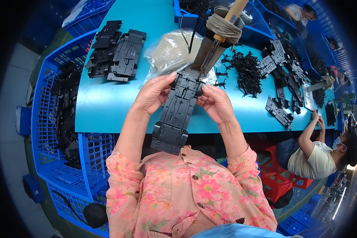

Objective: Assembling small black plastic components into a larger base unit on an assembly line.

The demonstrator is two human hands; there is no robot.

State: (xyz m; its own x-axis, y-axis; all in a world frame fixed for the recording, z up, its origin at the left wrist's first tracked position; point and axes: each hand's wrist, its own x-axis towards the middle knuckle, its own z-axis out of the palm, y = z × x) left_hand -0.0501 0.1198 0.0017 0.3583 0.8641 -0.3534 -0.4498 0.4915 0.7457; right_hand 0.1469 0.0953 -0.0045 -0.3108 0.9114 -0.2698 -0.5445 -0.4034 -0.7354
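Observation:
Between both hands I hold a long black plastic toy-car chassis (176, 109), its near end close to my shirt. My left hand (155, 93) grips the far left edge, thumb on top and fingers curled beneath. Closed in the same way, my right hand (217, 104) pinches the far right edge. Over the chassis's far end stands a thin metal rod tool (211, 55) with a wooden handle (236, 10), bound in wrapped cloth strips (224, 28). Its tip comes down by the chassis; I cannot tell whether they touch. Behind lies a clear plastic bag (170, 51).
Stacked chassis (127, 55) lie on the blue-green table (103, 113) at left. Small black parts (246, 71) are heaped at right, near more chassis (279, 111). A blue crate (47, 111) of black parts stands left of the table. A co-worker (313, 154) sits at right.

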